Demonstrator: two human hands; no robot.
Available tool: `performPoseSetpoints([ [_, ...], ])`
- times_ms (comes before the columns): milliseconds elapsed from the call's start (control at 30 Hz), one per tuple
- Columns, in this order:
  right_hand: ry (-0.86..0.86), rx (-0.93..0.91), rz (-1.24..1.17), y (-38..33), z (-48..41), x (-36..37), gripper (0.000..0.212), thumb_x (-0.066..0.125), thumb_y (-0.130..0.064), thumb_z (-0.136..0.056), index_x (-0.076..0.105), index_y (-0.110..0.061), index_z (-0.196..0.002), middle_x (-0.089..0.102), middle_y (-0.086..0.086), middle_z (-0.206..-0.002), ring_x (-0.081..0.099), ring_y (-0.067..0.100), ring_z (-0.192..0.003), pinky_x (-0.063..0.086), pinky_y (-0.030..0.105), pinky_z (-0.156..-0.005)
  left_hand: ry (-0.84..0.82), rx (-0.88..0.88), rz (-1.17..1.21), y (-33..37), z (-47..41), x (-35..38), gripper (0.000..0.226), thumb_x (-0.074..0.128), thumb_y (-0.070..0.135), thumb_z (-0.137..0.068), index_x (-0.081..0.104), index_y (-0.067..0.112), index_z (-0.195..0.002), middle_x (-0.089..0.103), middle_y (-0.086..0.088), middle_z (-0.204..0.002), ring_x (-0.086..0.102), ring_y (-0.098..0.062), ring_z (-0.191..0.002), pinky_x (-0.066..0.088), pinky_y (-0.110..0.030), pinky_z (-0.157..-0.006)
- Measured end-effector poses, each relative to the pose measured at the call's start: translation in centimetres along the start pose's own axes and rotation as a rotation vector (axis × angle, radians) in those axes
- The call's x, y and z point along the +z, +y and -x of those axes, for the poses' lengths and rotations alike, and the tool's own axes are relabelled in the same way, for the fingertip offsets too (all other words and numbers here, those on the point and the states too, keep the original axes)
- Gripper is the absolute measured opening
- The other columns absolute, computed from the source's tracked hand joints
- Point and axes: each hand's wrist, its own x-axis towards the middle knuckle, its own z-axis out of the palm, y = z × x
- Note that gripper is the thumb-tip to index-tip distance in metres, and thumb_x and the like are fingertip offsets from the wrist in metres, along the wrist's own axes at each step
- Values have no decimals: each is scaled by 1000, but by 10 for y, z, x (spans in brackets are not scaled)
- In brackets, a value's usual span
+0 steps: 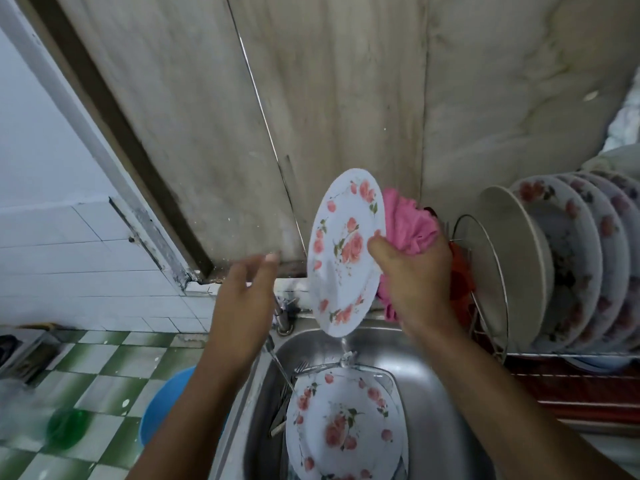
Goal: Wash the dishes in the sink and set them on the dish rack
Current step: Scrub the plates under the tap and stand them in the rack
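- A flowered plate point(343, 251) is held on edge, nearly upright, above the sink point(433, 393), with its patterned face turned to the left.
- The plate is gripped at its right rim by the right hand point(412, 278). The thumb is pressed on the face, and the fingers are hidden behind.
- A pink cloth point(405, 223) is bunched in the same hand, against the back of the plate.
- The left hand point(242, 306) is raised just left of the plate and apart from it, with fingers spread and relaxed, and nothing is held in it.
- A thin stream of water point(344, 344) is seen running from the plate's lower edge into the sink.
- A 2nd plate point(343, 427), also flowered, is laid face up in the sink on other dishes whose number cannot be told.
- Cutlery point(284, 403), including a fork, is piled just left of the 2nd plate, against the sink wall.
- A tap point(284, 317) is seen at the sink's back left corner, partly covered by the left hand.
- A wire rack point(498, 271) is placed right of the sink.
- A row of racked plates point(561, 268) is stood upright in it, with 1 plain pale plate at the near end and flowered ones behind.
- A blue bucket point(166, 403) is set on the green-and-white tiled floor point(104, 358), left of the sink and partly hidden by the left forearm.
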Motion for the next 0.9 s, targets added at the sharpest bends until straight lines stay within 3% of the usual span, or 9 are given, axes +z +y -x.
performPoseSetpoints([
  [100, -127, -269, 271, -3, 21, 5, 38, 78, -3, -79, 58, -31, -96, 67, -5, -91, 69, 14, -72, 59, 23, -61, -321, -219, 422, 32, 9, 21, 39, 48, 55, -100, 66, 23, -115, 73, 2, -113, 68, -24, -110, 59, -47, -91],
  [167, -246, -468, 480, 6, 33, 9, 30, 72, -17, -78, 59, -29, -102, 59, -11, -93, 57, 5, -68, 54, 19, -58, -401, -324, 550, 48, 5, 30, 57, 46, 61, -96, 67, 12, -114, 75, -9, -107, 71, -31, -106, 57, -49, -94],
  [267, -423, -587, 701, 22, 43, 9, 36, 61, -32, -81, 59, -24, -116, 53, -5, -101, 55, 7, -75, 56, 24, -62, -271, -385, 626, 52, 0, 38, 49, 49, 47, -102, 65, 2, -107, 76, -18, -96, 74, -32, -91, 58, -40, -86],
  [400, -628, -387, 589, 45, 56, -10, 43, 72, -36, -84, 52, -30, -122, 47, -13, -108, 60, 6, -86, 52, 14, -69, -22, -393, 637, 29, -8, 39, 32, 51, 39, -105, 57, 8, -104, 69, -15, -106, 69, -34, -96, 59, -45, -82],
  [500, -375, -238, 504, 76, 49, -23, 23, 66, -31, -89, 55, -27, -109, 53, -9, -99, 60, 6, -76, 49, 17, -63, 149, -310, 582, 11, -14, 33, 22, 51, 40, -105, 51, 21, -116, 63, -3, -111, 63, -27, -100, 54, -50, -95],
  [600, -52, -3, 533, 90, 30, -20, 11, 65, -23, -93, 57, -25, -101, 61, -4, -93, 61, 12, -77, 49, 27, -64, 242, -222, 490, 1, -10, 36, 17, 51, 42, -105, 55, 25, -104, 62, 6, -102, 63, -26, -102, 54, -49, -96],
  [767, -210, -145, 465, 80, 71, 5, 27, 58, -41, -90, 60, -19, -107, 60, -5, -90, 60, 4, -69, 48, 13, -59, 354, -99, 346, -10, -13, 35, 20, 50, 47, -104, 54, 29, -110, 61, 14, -94, 63, -14, -93, 55, -42, -89],
  [900, -19, 81, 481, 84, 38, -7, 10, 61, -24, -98, 51, -26, -98, 63, -5, -83, 63, 12, -66, 46, 12, -52, 348, -54, 315, -20, -8, 30, 17, 54, 47, -102, 56, 34, -112, 64, 15, -100, 64, -18, -99, 55, -44, -93],
])
